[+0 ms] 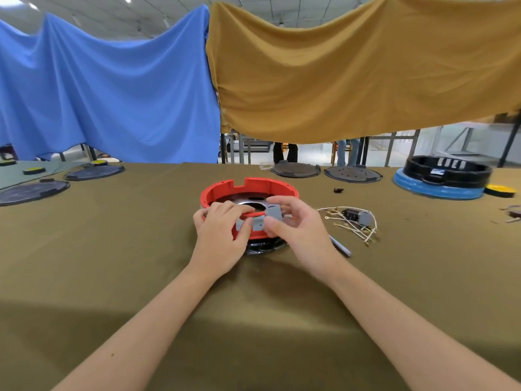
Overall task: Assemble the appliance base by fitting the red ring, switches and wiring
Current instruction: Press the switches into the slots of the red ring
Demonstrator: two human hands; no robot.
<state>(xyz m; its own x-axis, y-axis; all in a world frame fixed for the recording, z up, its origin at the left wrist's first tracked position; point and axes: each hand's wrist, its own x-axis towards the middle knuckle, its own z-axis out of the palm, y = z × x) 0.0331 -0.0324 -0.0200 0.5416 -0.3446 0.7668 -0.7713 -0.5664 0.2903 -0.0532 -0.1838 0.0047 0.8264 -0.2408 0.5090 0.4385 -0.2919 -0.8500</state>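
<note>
The red ring (225,190) sits on a black appliance base (263,246) in the middle of the olive-covered table. A grey switch block (272,214) is at the ring's near wall. My left hand (222,235) grips the near rim of the ring, thumb against the grey part. My right hand (298,230) pinches the grey switch from the right with thumb and fingers. To the right lies a bundle of white wiring (352,224) with brass terminals, a second grey switch (364,218) and a black socket part among it.
A grey pen-like tool (342,246) lies by my right wrist. Dark round plates (296,169) sit along the far edge and at the left (31,190). A black ring on a blue disc (442,179) stands far right, a yellow-topped part (500,190) beside it. Blue and ochre cloths hang behind.
</note>
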